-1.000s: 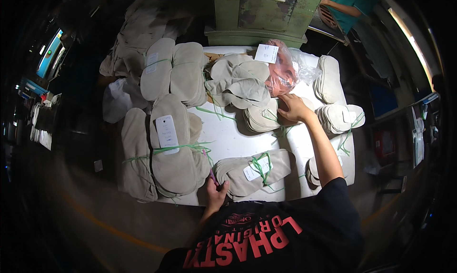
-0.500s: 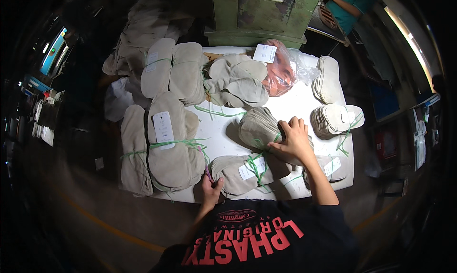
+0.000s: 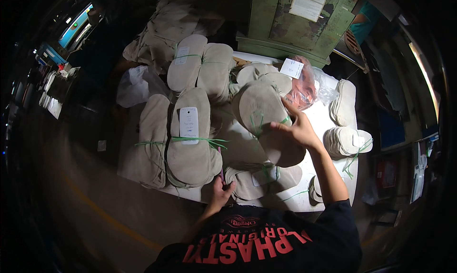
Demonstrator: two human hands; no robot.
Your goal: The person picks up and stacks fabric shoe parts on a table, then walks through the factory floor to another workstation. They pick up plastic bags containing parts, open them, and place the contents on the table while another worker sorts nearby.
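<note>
While the right hand (image 3: 303,130) grips its right edge, thumb over the top face, one bundle of grey insoles (image 3: 272,139), tied with green string (image 3: 257,124), is held above the middle of the white table (image 3: 320,120). Long axis: slanting from far left to near right; toe end not certain. Handling, as judged: moderate weight, soft and bendable singly, firmer stacked, not fragile; layers liable to slide. Best hold: across the tied waist, both edges pinched. Left hand (image 3: 222,193): fingers curled around a thin pink tool (image 3: 221,170), beside a lower bundle (image 3: 290,178).
</note>
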